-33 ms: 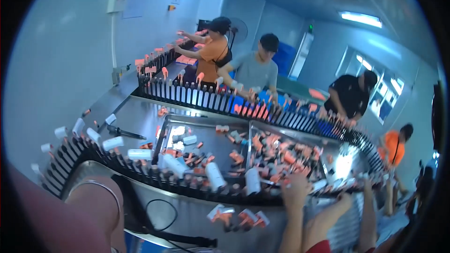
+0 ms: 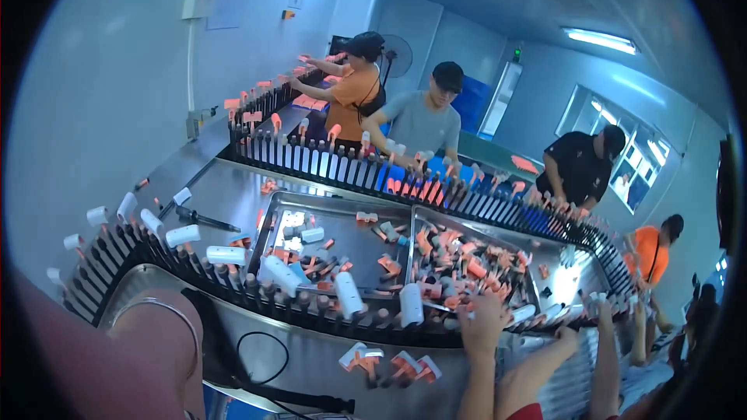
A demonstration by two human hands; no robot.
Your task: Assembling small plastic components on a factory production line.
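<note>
A large bare arm (image 2: 159,342), which seems to be my left arm, fills the lower left corner close up. A thin pale band crosses it, and no fingers of it can be made out. My right hand does not show. Beyond the arm runs a curved row of black upright posts (image 2: 109,268), several carrying white rounded pieces (image 2: 184,235). A black strap (image 2: 218,334) and a thin cable (image 2: 284,350) hang beside the arm. On the metal ledge lie several pink-and-white pieces (image 2: 362,358).
A metal tray (image 2: 354,225) of loose pink, white and grey pieces lies inside the loop of posts. At right, a co-worker's hand (image 2: 482,317) reaches to the near row; more co-workers' arms (image 2: 603,358) follow. People work along the far posts (image 2: 342,162).
The view has shifted slightly and become sharper. Nearby pieces appear a little farther left. The nearest co-worker's hand has shifted slightly at the row.
</note>
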